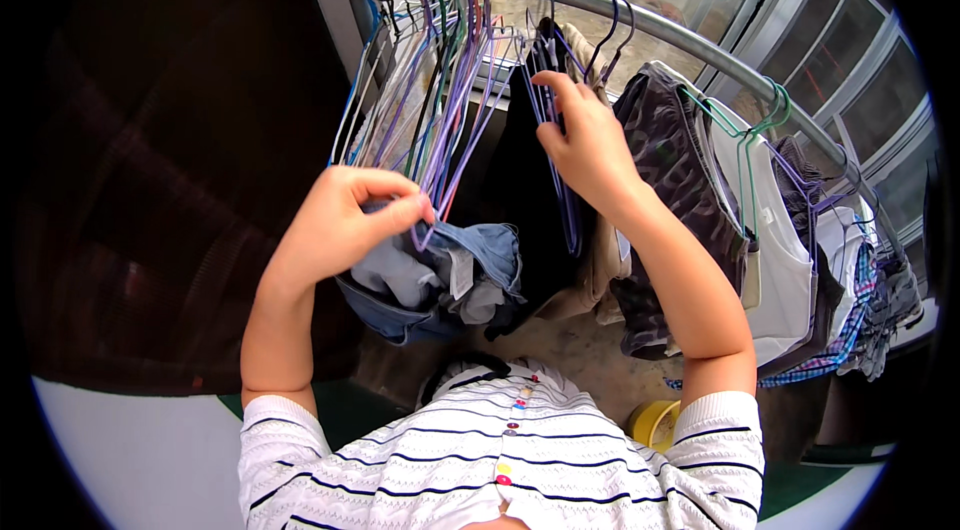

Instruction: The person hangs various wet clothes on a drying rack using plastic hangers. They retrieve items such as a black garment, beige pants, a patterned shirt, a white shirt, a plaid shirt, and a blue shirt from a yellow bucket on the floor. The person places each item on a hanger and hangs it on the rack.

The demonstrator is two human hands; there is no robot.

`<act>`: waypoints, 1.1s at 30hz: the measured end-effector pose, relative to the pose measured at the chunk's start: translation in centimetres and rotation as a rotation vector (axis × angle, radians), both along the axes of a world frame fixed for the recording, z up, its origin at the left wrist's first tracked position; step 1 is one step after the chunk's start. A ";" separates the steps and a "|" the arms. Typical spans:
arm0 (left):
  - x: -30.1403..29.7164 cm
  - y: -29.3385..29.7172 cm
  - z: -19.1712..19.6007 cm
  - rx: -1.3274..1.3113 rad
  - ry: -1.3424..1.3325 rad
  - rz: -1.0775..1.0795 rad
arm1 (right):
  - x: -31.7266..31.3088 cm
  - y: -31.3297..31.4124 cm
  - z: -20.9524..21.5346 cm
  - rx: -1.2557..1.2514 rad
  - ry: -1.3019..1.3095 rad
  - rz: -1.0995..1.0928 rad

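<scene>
My left hand [345,220] is closed in a pinch at the edge of a bunched pair of blue denim jeans [495,250], whose pale inner lining shows. The lower corner of a purple hanger [420,242] sits right beside those fingertips, at the waist opening. Higher up and to the right, my right hand [590,135] has its thumb and forefinger apart. It is beside other purple hangers [572,215] and a black garment [525,170]; whether the fingertips touch the hangers is unclear. A tight cluster of mixed-colour hangers [440,80] hangs above my left hand.
A curved metal rail [660,25] carries everything. To the right hang a dark camouflage garment [655,145], a white sleeveless top [780,270] and a blue checked garment [850,320]. A yellow bucket [652,424] stands on the floor near my right elbow. Glass windows lie behind the rail.
</scene>
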State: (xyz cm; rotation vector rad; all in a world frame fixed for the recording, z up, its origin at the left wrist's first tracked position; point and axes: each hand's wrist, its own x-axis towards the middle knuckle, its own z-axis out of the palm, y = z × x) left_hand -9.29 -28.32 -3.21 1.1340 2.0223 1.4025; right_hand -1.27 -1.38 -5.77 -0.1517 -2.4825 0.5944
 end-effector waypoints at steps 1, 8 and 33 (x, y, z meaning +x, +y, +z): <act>-0.1 -0.1 0.2 0.007 0.024 0.003 | 0.1 0.2 -0.2 0.029 0.026 -0.014; 1.1 1.1 -0.4 -0.090 0.084 -0.022 | 1.6 -0.6 2.9 -0.725 -0.133 0.159; 2.4 0.8 -0.8 0.058 -0.021 -0.128 | -1.2 -4.0 0.8 0.059 0.293 -0.101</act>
